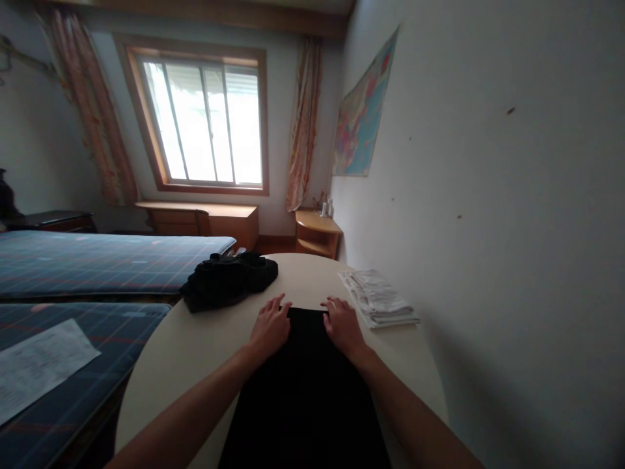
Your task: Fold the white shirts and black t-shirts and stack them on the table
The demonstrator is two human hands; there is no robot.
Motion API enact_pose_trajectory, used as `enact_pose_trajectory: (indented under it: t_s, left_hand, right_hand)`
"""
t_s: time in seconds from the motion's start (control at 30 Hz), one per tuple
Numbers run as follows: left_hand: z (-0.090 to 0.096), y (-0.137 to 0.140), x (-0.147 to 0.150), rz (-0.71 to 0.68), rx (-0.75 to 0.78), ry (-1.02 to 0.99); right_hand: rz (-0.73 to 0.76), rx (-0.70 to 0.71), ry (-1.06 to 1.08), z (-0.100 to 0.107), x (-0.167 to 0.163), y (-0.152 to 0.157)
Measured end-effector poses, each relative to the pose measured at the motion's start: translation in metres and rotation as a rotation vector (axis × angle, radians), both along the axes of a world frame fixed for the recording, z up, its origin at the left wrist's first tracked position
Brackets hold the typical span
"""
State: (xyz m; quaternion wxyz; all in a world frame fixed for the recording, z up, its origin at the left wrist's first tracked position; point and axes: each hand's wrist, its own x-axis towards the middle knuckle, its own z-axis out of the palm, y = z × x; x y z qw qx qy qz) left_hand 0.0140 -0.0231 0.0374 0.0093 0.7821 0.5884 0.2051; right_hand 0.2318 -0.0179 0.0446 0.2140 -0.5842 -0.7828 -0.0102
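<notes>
A long piece of black cloth [308, 391] lies flat on the round cream table [190, 365], its narrow far edge between my hands and its near end running out at the bottom of the view. At its far left corner rests my left hand [271, 326], open, fingers stretched forward and the thumb side touching the cloth. My right hand [342, 326] is at the far right corner, also open with the fingers spread and the thumb side on the cloth. Whether the black cloth is a garment, I cannot tell.
A heap of black clothes [229, 280] lies at the table's far left edge. Folded white cloths [381, 298] are stacked at the right, near the wall [512, 273]. Left of the table stand beds with blue plaid mattresses [112, 260], one bearing a paper sheet [46, 365].
</notes>
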Motion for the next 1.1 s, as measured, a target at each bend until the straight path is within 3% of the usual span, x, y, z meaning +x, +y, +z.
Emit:
enact_pose_trajectory:
  t_s: [0.1, 0.23, 0.33, 0.57, 0.77, 0.9, 1.1]
  left_hand:
    - [-0.014, -0.012, 0.014, -0.156, -0.044, 0.055]
    - [-0.03, -0.006, 0.014, -0.107, -0.152, 0.049]
    - [-0.034, 0.004, 0.012, -0.09, -0.139, 0.035]
    - [-0.032, 0.014, 0.012, -0.085, -0.153, 0.057]
    - [-0.036, 0.021, 0.007, 0.086, -0.117, 0.07]
    - [-0.031, 0.028, -0.006, 0.038, -0.154, 0.11]
    - [-0.016, 0.046, -0.031, -0.042, -0.201, 0.141]
  right_hand:
    - [0.122, -0.052, -0.05, -0.01, -0.02, -0.021]
    - [0.159, -0.258, -0.061, -0.022, -0.019, -0.024]
    - [0.175, -0.302, -0.053, -0.022, -0.012, -0.013]
    - [0.159, -0.352, -0.098, -0.01, -0.016, 0.004]
    - [-0.002, -0.292, -0.074, -0.022, -0.011, 0.012]
    - [0.002, -0.271, -0.044, -0.03, -0.003, 0.017]
    - [0.019, -0.334, -0.079, -0.021, 0.012, 0.032]
